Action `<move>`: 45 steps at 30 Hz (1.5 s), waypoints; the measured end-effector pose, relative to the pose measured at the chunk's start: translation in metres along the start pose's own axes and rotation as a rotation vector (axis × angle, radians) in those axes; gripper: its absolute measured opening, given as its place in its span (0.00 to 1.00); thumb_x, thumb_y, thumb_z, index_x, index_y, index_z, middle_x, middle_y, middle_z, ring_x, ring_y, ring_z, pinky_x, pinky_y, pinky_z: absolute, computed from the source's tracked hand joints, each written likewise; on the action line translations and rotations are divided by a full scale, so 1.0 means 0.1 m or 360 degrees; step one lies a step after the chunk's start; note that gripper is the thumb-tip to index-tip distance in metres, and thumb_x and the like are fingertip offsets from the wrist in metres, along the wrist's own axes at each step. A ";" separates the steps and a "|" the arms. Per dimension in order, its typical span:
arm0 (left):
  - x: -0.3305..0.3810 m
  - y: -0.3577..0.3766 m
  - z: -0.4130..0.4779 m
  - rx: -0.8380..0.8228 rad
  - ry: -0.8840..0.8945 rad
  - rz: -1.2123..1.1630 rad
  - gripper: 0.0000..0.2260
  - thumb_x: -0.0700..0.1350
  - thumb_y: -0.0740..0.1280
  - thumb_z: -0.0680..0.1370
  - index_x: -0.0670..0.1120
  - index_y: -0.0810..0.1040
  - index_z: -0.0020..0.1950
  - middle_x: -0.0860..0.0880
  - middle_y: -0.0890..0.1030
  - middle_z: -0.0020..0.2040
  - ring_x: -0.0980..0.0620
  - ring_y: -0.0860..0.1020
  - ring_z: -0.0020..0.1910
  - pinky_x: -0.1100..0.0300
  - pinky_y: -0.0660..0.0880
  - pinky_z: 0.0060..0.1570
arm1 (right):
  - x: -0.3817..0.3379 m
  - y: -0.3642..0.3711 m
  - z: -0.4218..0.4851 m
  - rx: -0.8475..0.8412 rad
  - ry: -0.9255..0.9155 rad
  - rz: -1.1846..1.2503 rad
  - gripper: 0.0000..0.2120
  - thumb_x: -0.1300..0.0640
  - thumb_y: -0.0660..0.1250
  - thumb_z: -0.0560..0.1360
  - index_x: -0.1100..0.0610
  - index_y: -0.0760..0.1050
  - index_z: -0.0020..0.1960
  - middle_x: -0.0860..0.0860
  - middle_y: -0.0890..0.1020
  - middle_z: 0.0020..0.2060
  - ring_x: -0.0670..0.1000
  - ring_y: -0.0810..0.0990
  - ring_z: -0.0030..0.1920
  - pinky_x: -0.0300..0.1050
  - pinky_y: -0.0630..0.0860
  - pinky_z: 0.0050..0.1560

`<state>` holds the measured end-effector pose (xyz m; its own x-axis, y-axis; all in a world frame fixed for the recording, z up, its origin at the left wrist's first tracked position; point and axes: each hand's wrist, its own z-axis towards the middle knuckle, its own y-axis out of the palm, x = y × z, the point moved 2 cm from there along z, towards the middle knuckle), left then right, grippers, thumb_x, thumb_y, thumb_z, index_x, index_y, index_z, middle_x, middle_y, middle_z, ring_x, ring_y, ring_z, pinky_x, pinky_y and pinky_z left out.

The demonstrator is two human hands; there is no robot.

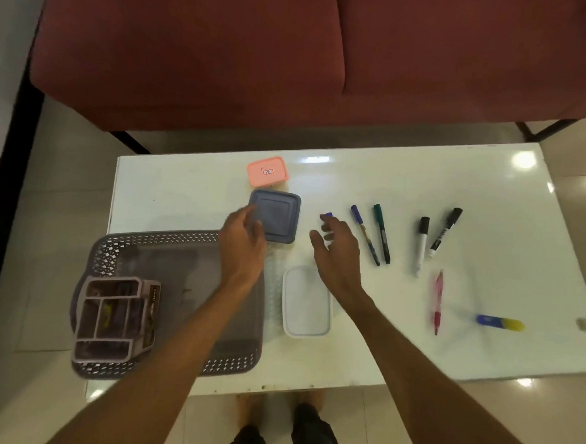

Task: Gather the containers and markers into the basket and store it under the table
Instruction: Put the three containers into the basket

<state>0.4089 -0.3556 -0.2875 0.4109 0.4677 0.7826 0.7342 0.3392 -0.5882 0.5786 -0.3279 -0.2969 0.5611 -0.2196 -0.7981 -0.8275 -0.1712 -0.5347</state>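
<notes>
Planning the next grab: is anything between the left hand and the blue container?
Nothing visible. The left hand is open right at the blue container, at its near-left edge. The pink container sits behind it, out of the way.

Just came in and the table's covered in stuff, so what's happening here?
A person is tidying a white table into a grey basket, which so far holds only a divided organizer. The left hand reaches for the blue container; the right hand hovers open above a marker. The pink container, the white container and the other markers and pens lie on the table.
</notes>
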 end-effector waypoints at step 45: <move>-1.08 -0.96 -0.03 -0.0278 -0.0510 0.0010 0.18 0.29 0.64 0.75 0.44 0.83 0.60 0.47 0.86 0.53 0.50 0.82 0.51 0.53 0.80 0.58 | -0.58 1.42 -0.85 -0.0225 0.0288 -0.0403 0.19 0.67 0.67 0.72 0.63 0.76 0.63 0.58 0.82 0.56 0.56 0.81 0.55 0.39 0.75 0.47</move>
<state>0.2958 -0.4415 -0.3148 0.2455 0.7109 0.6591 0.8249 0.2038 -0.5272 0.4297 -0.4212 -0.3027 0.7531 -0.3180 -0.5760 -0.6579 -0.3708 -0.6555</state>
